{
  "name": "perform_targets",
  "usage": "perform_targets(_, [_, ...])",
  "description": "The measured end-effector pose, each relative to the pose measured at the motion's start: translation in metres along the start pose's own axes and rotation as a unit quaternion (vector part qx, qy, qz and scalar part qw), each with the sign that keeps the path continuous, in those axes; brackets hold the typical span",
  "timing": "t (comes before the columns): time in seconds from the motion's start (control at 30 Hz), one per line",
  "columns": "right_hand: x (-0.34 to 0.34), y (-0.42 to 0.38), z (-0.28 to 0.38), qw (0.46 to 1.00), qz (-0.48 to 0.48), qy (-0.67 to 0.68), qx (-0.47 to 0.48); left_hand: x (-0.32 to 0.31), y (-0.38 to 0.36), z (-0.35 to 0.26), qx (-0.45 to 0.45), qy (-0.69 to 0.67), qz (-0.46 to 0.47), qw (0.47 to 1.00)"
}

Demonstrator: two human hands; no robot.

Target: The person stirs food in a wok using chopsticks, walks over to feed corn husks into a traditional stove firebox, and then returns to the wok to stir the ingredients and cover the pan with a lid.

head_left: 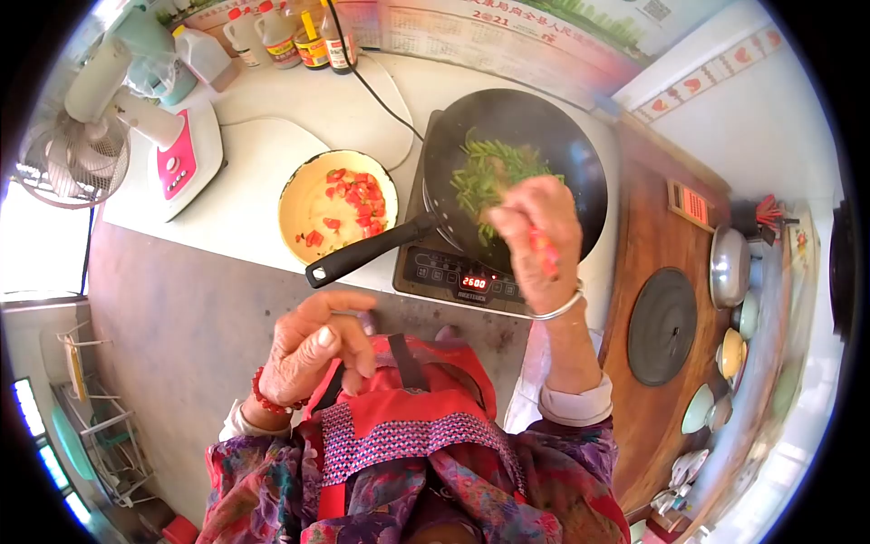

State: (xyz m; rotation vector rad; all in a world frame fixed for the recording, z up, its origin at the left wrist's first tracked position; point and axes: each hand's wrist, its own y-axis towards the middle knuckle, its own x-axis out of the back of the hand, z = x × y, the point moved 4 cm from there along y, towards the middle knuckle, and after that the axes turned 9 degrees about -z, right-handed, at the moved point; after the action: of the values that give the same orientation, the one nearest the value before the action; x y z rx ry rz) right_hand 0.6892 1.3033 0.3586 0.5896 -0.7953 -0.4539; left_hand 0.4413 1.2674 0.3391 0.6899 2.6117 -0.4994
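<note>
The right hand [544,238] was noted above the near side of a round, dark-coated wok [566,136], its fingers closed around some bright red chopped pieces [546,256]. Cut green vegetable pieces [489,172] lay inside the wok, spread over its base and partly hidden by that hand. The wok rested on a flat black electric cooker [430,270], whose lit red display [474,283] read 2600; its long black handle [372,249] pointed towards the person's left.

The left hand [323,344] was empty, fingers loosely bent and apart, in front of the red apron [390,399] and touching neither wok nor bowl. A shallow, pale yellow bowl with a dark rim [304,204] stood on the white counter [245,168], just left of the cooker, with more red chopped pieces [362,195] inside, mostly on its right side. Four bottles [310,47] stood behind it, near the wall
</note>
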Motion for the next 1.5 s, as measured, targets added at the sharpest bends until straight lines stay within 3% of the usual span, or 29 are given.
perform_targets(0.07, [0.019,-0.018,-0.027,0.995,-0.015,0.013,-0.103,0.009,-0.002,0.011,-0.027,0.03,-0.08,0.996])
perform_targets(0.2, [0.032,-0.042,-0.045,0.993,-0.042,0.027,-0.109,0.037,-0.012,0.032,-0.025,0.039,-0.153,0.987])
perform_targets(0.27, [0.032,-0.049,-0.052,0.977,-0.051,0.09,-0.186,0.051,-0.019,0.041,-0.011,0.041,-0.177,0.983])
perform_targets(0.37, [0.015,-0.049,-0.054,0.972,-0.026,0.156,-0.174,0.065,-0.026,0.061,0.001,0.024,-0.22,0.975])
perform_targets(0.43, [-0.008,-0.045,-0.047,0.982,-0.014,0.151,-0.11,0.071,-0.029,0.075,-0.001,0.003,-0.24,0.971])
perform_targets(0.5, [-0.03,-0.051,-0.054,0.965,0.01,0.208,-0.163,0.076,-0.031,0.091,0.018,-0.019,-0.264,0.964])
perform_targets(0.53, [-0.037,-0.055,-0.068,0.972,-0.016,0.19,-0.139,0.078,-0.032,0.096,0.022,-0.019,-0.268,0.963])
perform_targets(0.57, [-0.038,-0.06,-0.086,0.964,-0.008,0.166,-0.207,0.08,-0.033,0.1,0.023,-0.02,-0.27,0.962])
perform_targets(0.6, [-0.036,-0.061,-0.103,0.947,-0.059,0.187,-0.256,0.082,-0.034,0.104,0.022,-0.015,-0.278,0.96])
perform_targets(0.63, [-0.027,-0.057,-0.115,0.923,-0.08,0.222,-0.304,0.084,-0.036,0.107,0.023,-0.011,-0.286,0.958])
perform_targets(0.73, [0.009,-0.043,-0.136,0.939,-0.12,0.138,-0.292,0.093,-0.04,0.108,0.024,-0.002,-0.306,0.952])
perform_targets(0.93, [0.07,-0.024,-0.158,0.901,-0.189,0.206,-0.332,0.112,-0.043,0.112,0.017,0.014,-0.351,0.936])
perform_targets(1.03, [0.051,-0.027,-0.193,0.915,-0.163,0.153,-0.335,0.112,-0.04,0.116,0.02,0.014,-0.356,0.934])
perform_targets(1.13, [0.022,-0.033,-0.187,0.899,-0.173,0.223,-0.335,0.107,-0.037,0.121,0.032,0.01,-0.354,0.935])
perform_targets(1.2, [0.014,-0.022,-0.17,0.88,-0.048,0.286,-0.376,0.106,-0.033,0.12,0.039,0.007,-0.352,0.935])
perform_targets(1.33, [0.046,-0.031,-0.111,0.914,0.01,0.254,-0.316,0.11,-0.037,0.123,0.043,0.008,-0.362,0.931])
perform_targets(1.4, [0.044,-0.049,-0.098,0.906,0.128,0.242,-0.323,0.113,-0.038,0.126,0.044,0.007,-0.363,0.931])
perform_targets(1.5, [0.032,-0.057,-0.126,0.929,0.048,0.203,-0.305,0.114,-0.041,0.133,0.048,0.003,-0.376,0.925])
